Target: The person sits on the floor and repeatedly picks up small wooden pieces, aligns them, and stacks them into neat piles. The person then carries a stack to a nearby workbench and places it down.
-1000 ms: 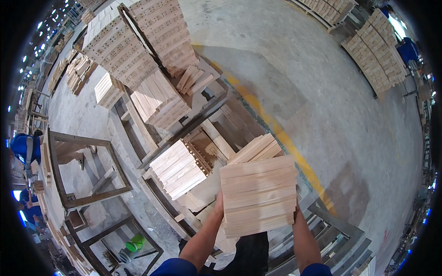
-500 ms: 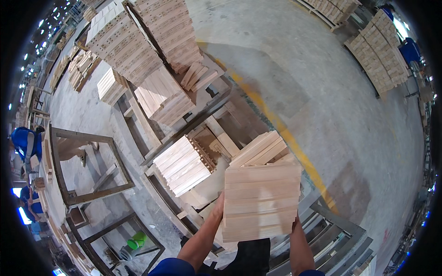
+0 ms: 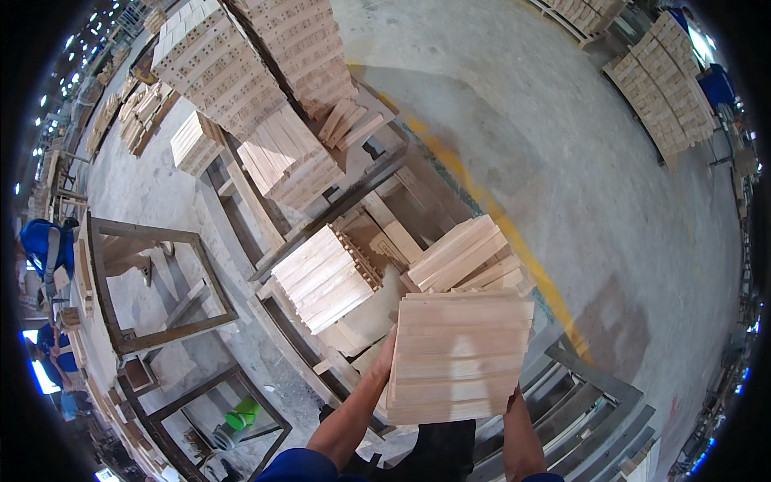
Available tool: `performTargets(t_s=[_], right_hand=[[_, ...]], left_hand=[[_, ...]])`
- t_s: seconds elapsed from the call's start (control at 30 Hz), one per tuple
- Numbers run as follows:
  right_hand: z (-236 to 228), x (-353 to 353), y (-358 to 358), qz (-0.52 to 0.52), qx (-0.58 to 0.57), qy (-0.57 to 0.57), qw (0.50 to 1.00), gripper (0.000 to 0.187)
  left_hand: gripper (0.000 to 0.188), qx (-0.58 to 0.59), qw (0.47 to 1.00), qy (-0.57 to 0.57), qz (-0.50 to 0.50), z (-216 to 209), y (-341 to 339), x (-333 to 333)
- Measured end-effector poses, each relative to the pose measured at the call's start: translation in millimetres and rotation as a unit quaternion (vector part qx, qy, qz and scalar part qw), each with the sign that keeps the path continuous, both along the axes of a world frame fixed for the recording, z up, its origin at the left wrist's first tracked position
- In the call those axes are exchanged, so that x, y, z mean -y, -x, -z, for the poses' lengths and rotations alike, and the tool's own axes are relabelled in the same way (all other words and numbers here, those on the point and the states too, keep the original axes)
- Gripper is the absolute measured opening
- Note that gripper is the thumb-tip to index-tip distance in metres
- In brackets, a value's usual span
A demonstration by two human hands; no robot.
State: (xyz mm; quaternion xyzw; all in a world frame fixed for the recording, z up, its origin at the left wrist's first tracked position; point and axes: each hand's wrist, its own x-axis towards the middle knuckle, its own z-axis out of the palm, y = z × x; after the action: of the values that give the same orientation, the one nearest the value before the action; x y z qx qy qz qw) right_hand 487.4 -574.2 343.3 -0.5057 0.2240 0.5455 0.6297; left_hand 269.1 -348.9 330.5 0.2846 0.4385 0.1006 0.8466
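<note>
Between my two hands is a squared bundle of pale wooden slats [image 3: 462, 357], its flat top facing up. My left hand [image 3: 390, 360] presses on its left side, and my right hand [image 3: 513, 401] on its right side near the front corner. Most of the fingers are hidden by the bundle. Just beyond it lie loose wooden slats [image 3: 462, 251] at a slant, seemingly close against its far edge. To the left, a separate stack of slats [image 3: 325, 281] sits on a board over a pallet.
Tall stacks of drilled wooden blocks [image 3: 217, 76] rise at the far left. A metal frame [image 3: 590, 410] is at my right, and an open table frame [image 3: 177, 337] at left. A yellow floor line [image 3: 514, 233] runs beyond the pallet. People in blue work at the far left.
The view has shifted slightly. The bundle, still between both hands, sits a little farther from the slanted loose slats, which now show more of their length.
</note>
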Motion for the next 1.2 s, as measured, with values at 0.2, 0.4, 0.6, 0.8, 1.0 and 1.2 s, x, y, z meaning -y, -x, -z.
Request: performTargets(t_s=[0.2, 0.4, 0.6, 0.8, 1.0, 1.2], right_hand=[[-16.9, 5.0, 16.6, -0.003, 0.000, 0.014, 1.000, 0.069], [-53.7, 32.7, 66.1, 0.002, 0.006, 0.041, 0.999, 0.068], [-109.4, 60.2, 154.6, -0.036, 0.017, 0.066, 0.997, 0.067], [-165.7, 34.5, 275.9, -0.156, 0.024, 0.053, 0.986, 0.067], [-196.2, -38.0, 438.9, -0.303, 0.029, -0.009, 0.952, 0.066], [-236.1, -152.2, 608.9, -0.459, 0.013, -0.077, 0.885, 0.066]], left_hand=[[0.060, 0.025, 0.998, -0.051, 0.032, -3.6, 24.4, 15.8], [0.060, 0.028, 0.999, 0.028, 0.002, -53.8, 60.5, 32.7], [0.059, 0.002, 0.999, 0.046, 0.009, -113.1, 167.7, 59.0], [0.057, 0.052, 0.980, 0.077, -0.179, -161.2, 323.9, 79.4], [0.063, 0.113, 0.954, 0.032, -0.275, -233.5, 518.6, 78.9], [0.057, 0.094, 0.889, -0.017, -0.447, -283.0, 692.7, 88.8]])
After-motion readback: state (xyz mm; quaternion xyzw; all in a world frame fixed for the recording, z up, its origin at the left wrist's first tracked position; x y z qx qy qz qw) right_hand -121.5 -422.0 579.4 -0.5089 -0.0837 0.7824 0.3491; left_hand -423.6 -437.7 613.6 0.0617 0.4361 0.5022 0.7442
